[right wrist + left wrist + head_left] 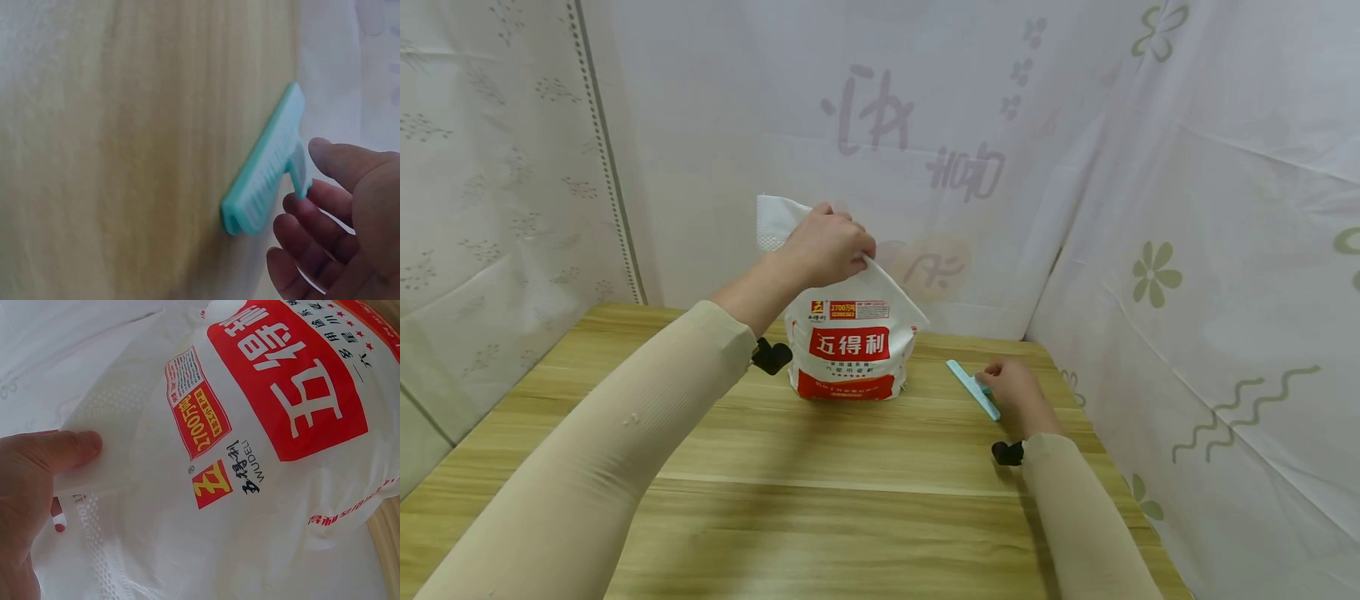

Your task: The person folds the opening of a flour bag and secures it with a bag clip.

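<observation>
free: table (pixel 850 517) front | obstacles: white bag (pixel 850 367) centre-rear, curtain (pixel 1225 275) right

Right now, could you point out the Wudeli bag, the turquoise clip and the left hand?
Wudeli bag (pixel 850 342): head view, on the red front panel.
Turquoise clip (pixel 269 164): right wrist view, on its long bar.
Left hand (pixel 827 242): head view, on the back of the hand.

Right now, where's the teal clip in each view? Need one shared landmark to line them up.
Head: just right of centre, the teal clip lies slanted between the white bag and the right hand.
Left wrist: not in it.
Right wrist: right of centre, about mid-height, the teal clip has its tab by the fingers.
Shared landmark: wood-grain table; only a sliver at left wrist's lower right edge.
</observation>
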A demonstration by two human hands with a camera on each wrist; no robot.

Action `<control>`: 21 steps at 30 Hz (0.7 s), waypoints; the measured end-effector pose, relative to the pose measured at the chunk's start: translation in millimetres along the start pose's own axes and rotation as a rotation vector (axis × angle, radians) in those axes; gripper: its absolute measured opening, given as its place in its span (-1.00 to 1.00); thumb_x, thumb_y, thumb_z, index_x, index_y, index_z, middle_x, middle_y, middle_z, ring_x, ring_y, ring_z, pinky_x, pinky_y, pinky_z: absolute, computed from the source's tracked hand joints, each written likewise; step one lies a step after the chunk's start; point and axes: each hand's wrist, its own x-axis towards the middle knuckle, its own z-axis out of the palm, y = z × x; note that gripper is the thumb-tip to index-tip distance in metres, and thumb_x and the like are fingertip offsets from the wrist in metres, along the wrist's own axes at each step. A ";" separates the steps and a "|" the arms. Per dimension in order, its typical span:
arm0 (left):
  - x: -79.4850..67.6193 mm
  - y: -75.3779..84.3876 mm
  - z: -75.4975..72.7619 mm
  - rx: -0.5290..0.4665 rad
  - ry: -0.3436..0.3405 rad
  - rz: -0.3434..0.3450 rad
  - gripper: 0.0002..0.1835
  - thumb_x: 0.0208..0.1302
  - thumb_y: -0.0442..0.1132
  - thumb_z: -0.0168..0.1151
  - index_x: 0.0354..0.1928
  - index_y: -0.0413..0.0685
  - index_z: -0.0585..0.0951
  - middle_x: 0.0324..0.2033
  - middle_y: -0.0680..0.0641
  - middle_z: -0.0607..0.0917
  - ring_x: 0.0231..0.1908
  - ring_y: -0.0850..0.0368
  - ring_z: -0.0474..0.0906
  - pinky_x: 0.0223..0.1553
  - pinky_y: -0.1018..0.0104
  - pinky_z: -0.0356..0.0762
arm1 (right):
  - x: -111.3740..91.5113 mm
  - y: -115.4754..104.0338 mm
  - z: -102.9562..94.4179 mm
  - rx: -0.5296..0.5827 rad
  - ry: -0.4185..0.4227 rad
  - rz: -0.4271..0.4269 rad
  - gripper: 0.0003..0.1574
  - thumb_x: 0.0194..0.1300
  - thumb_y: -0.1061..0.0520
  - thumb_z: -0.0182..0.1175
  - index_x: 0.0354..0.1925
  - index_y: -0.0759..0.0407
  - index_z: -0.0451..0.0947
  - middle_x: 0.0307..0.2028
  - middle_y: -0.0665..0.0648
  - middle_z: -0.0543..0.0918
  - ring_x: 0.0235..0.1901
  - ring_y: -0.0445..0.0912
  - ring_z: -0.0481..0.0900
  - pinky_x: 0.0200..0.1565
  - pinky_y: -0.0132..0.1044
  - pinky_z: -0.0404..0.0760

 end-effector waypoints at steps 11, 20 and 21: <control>0.0 0.3 -0.2 -0.003 0.003 0.002 -0.78 0.52 -0.17 0.39 0.10 0.08 0.85 0.08 -0.02 0.88 0.11 -0.14 0.67 0.28 -0.10 0.49 | 0.2 2.0 5.1 0.056 0.009 0.025 -0.53 0.66 -0.11 0.22 0.08 0.30 0.69 -0.06 0.23 0.72 -0.13 0.07 0.58 -0.12 -0.18 0.54; -1.7 -0.3 0.5 -0.011 0.008 0.002 -0.79 0.52 -0.19 0.38 0.09 0.08 0.85 0.07 -0.02 0.88 0.10 -0.12 0.68 0.27 -0.10 0.50 | -7.4 5.8 0.1 0.209 -0.014 0.058 -0.51 0.59 -0.09 0.25 0.09 0.33 0.67 0.09 0.31 0.71 0.03 0.12 0.59 0.05 -0.07 0.59; -2.0 -0.4 0.5 -0.012 0.008 0.001 -0.79 0.52 -0.19 0.38 0.08 0.07 0.85 0.07 -0.02 0.88 0.10 -0.12 0.68 0.27 -0.10 0.50 | -6.9 7.3 0.1 0.230 -0.018 0.065 -0.52 0.58 -0.08 0.26 0.09 0.32 0.68 0.07 0.29 0.73 0.01 0.10 0.61 0.03 -0.10 0.60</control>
